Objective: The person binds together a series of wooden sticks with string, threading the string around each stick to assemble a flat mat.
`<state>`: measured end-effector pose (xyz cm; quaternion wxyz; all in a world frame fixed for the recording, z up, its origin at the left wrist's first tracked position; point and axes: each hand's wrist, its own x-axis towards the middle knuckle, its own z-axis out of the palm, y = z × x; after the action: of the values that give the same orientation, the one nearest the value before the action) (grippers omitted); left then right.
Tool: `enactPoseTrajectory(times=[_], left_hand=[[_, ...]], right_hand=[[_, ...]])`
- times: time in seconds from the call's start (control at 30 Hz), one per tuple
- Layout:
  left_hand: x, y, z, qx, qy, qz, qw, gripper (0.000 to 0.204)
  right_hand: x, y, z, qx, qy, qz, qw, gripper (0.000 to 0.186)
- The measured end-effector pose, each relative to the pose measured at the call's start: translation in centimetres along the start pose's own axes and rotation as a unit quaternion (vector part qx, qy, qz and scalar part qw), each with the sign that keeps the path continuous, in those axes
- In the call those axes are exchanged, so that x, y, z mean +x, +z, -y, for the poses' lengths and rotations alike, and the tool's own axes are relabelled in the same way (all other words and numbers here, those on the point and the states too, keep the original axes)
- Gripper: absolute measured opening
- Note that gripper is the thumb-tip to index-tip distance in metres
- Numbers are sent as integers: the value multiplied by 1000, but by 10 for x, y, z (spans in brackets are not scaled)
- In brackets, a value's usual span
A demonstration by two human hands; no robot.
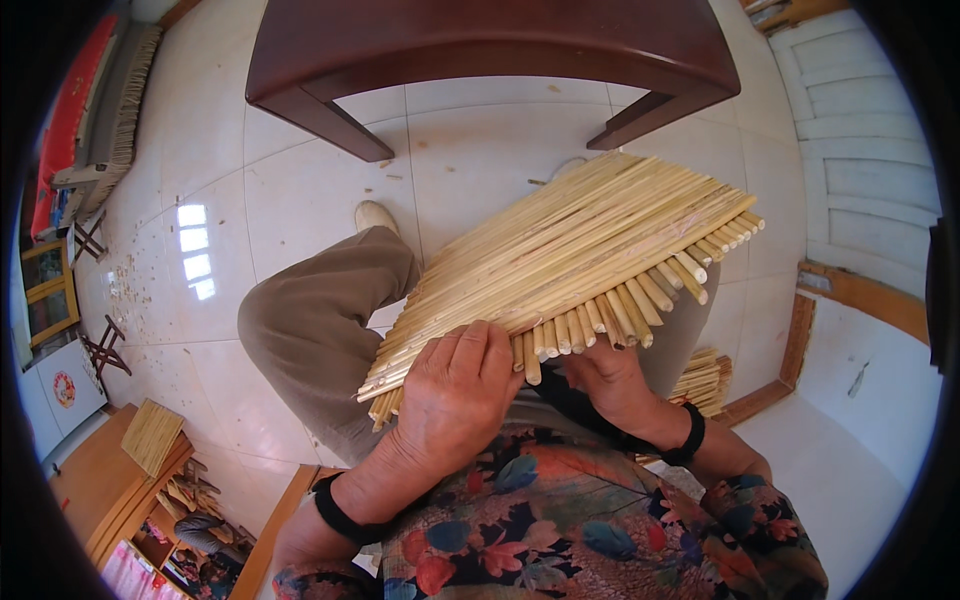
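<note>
A flat panel of pale yellow plant stalks (560, 245), laid side by side in crossed layers, rests tilted over my lap. Along its near right edge, the round cut ends stick out unevenly. My left hand (455, 385) is closed on the near left edge, its fingers bent over the top stalks. Beneath the protruding ends, my right hand (622, 388) grips the panel's near edge from below. The stalks hide part of its fingers. What joins the stalks cannot be made out.
A dark red wooden table or bench (490, 45) stands ahead of my knees. More stalks (704, 382) lie low at my right. A smaller stalk panel (152, 437) sits on a wooden cabinet at the left. Stalk scraps (122, 290) litter the tiled floor.
</note>
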<state>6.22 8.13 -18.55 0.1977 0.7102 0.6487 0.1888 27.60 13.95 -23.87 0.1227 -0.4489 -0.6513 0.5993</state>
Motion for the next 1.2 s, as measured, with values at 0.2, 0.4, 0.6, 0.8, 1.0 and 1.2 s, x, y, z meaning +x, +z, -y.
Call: enactPoseTrajectory(times=[0.2, 0.4, 0.6, 0.8, 1.0, 1.2], left_hand=[[3, -2, 4, 37, 41, -15, 998, 41], [2, -4, 6, 33, 47, -6, 998, 41], [2, -4, 8, 35, 52, -2, 998, 40], [4, -6, 9, 31, 56, 13, 998, 39], [4, -6, 9, 31, 68, 15, 997, 35], [4, -6, 11, 38, 73, 10, 997, 35]], right_hand=[[7, 6, -8, 15, -55, -35, 998, 5], [8, 8, -4, -1, -87, -32, 996, 7], [11, 4, -1, -25, -98, -11, 995, 11], [10, 5, 0, 15, -57, 8, 998, 10], [9, 1, 4, 64, -11, 28, 997, 4], [11, 0, 5, 68, -8, 46, 997, 12]])
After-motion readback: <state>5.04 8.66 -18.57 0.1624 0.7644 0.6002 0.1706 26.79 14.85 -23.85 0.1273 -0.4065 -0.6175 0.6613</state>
